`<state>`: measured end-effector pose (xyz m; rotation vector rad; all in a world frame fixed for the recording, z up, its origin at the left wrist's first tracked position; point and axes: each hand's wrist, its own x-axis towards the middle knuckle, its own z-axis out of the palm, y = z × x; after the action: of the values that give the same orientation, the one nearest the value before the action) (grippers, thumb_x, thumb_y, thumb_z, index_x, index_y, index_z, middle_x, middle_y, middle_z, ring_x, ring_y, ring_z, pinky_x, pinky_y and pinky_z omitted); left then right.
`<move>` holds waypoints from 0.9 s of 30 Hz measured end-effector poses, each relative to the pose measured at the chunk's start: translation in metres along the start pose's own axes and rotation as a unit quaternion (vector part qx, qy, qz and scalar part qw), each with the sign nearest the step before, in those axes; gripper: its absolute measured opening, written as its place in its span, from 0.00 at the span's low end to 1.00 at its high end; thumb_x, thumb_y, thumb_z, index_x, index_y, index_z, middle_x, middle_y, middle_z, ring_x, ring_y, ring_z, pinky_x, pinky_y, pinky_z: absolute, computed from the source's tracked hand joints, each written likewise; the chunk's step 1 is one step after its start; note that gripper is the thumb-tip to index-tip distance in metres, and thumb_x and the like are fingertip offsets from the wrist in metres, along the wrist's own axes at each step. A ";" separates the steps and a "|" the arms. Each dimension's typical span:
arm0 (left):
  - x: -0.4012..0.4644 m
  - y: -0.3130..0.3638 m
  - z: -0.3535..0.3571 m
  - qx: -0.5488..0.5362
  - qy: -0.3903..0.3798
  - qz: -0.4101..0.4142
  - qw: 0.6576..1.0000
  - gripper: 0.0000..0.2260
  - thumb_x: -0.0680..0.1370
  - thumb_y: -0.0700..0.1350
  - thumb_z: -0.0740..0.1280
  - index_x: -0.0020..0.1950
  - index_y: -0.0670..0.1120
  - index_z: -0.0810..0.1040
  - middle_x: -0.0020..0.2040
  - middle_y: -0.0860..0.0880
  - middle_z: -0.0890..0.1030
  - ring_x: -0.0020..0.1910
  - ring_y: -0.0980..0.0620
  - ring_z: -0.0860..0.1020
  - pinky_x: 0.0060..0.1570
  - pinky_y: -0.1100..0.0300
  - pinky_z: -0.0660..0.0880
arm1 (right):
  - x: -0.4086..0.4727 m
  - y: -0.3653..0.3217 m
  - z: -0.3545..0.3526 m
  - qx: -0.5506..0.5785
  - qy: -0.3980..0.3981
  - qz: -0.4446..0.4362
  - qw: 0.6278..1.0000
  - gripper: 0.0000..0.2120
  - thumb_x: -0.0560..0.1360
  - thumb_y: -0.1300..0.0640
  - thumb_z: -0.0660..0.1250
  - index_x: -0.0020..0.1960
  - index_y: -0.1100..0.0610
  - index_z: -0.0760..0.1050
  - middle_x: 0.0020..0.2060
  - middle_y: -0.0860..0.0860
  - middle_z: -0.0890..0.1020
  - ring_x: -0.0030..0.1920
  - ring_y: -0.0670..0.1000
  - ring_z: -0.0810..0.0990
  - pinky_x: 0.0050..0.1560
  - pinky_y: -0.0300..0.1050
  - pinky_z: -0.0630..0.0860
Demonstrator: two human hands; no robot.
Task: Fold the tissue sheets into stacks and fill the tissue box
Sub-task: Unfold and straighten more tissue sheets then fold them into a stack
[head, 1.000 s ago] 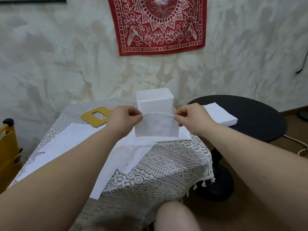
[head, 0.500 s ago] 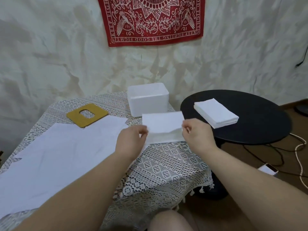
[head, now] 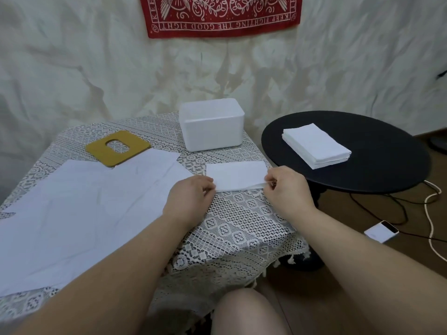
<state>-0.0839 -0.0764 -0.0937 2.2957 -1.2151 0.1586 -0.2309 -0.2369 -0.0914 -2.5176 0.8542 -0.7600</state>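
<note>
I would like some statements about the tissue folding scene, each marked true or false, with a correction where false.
1. Both the left hand and the right hand pinch the folded tissue. True.
2. The stack of folded tissues sits inside the white tissue box. False: it lies on the round black table.
3. The yellow lid with the oval hole is fitted on the box. False: it lies on the lace tablecloth, left of the box.
4. Unfolded tissue sheets are spread on the left part of the table. True.
5. The folded tissue rests on the tablecloth in front of the box. True.
</note>
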 end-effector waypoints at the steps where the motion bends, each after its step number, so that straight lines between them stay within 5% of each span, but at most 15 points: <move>1: 0.000 0.000 0.000 0.005 -0.002 -0.001 1.000 0.09 0.77 0.48 0.67 0.55 0.48 0.83 0.60 0.54 0.79 0.57 0.55 0.77 0.59 0.61 0.71 | 0.000 0.000 0.000 -0.006 -0.011 -0.006 1.000 0.09 0.73 0.60 0.66 0.53 0.60 0.78 0.52 0.52 0.78 0.51 0.53 0.77 0.48 0.40 0.69; 5: 0.000 -0.001 0.001 0.045 0.005 -0.032 0.998 0.16 0.76 0.56 0.66 0.61 0.52 0.79 0.64 0.57 0.76 0.62 0.53 0.71 0.59 0.60 0.68 | 0.000 -0.003 -0.001 -0.026 -0.044 -0.016 0.999 0.20 0.72 0.53 0.68 0.62 0.57 0.74 0.58 0.51 0.77 0.57 0.52 0.74 0.50 0.40 0.67; 11: -0.001 -0.002 0.001 0.076 0.013 -0.067 0.995 0.21 0.74 0.62 0.65 0.63 0.53 0.78 0.56 0.54 0.82 0.60 0.51 0.72 0.52 0.58 0.71 | 0.000 -0.001 0.005 0.004 -0.026 0.036 0.999 0.26 0.71 0.45 0.72 0.64 0.57 0.74 0.56 0.53 0.79 0.58 0.54 0.75 0.52 0.44 0.68; 27: -0.003 0.006 -0.006 0.041 0.008 -0.087 0.995 0.20 0.73 0.62 0.67 0.58 0.51 0.80 0.53 0.51 0.82 0.55 0.52 0.75 0.51 0.58 0.74 | -0.001 -0.001 0.005 0.013 -0.027 0.055 0.998 0.22 0.72 0.46 0.71 0.60 0.58 0.76 0.52 0.55 0.80 0.53 0.55 0.76 0.47 0.44 0.68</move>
<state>-0.0897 -0.0738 -0.0876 2.4525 -1.0111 0.1665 -0.2282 -0.2347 -0.0951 -2.4342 0.9475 -0.6601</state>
